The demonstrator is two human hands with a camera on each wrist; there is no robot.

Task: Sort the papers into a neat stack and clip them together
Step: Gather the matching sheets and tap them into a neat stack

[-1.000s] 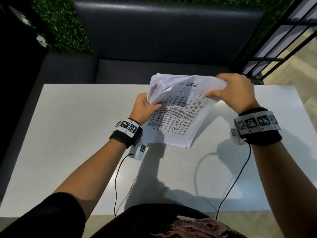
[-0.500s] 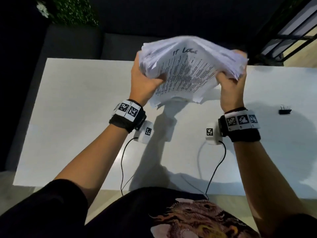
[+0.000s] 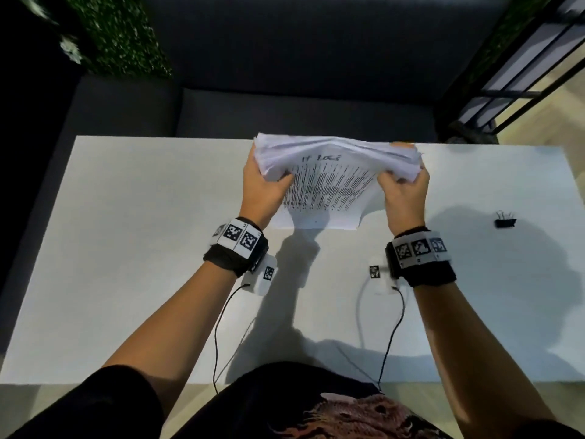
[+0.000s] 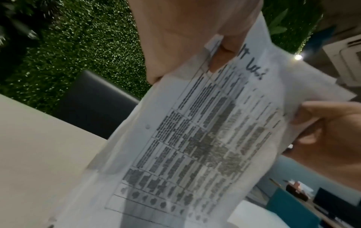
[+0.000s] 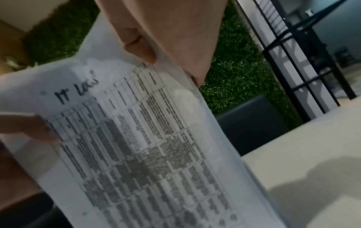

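A thick bundle of white printed papers (image 3: 326,185) stands upright on its lower edge over the white table (image 3: 126,248), its upper edges uneven and bulging. My left hand (image 3: 262,182) grips the bundle's left side, thumb on the front sheet. My right hand (image 3: 403,185) grips its right side the same way. The front sheet carries a printed table and a handwritten heading, seen close in the left wrist view on the papers (image 4: 195,146) and in the right wrist view on the papers (image 5: 146,154). A black binder clip (image 3: 505,220) lies on the table to the right, apart from both hands.
A dark sofa (image 3: 285,115) runs along the table's far edge, with a green hedge wall (image 3: 120,36) behind it. A black metal railing (image 3: 522,74) stands at the far right. Thin cables (image 3: 218,327) hang from my wrists over the table's near edge.
Both hands have turned the bundle upright and squared, then lowered it from raised toward the table. My right hand shifted from the top edge to the right side.
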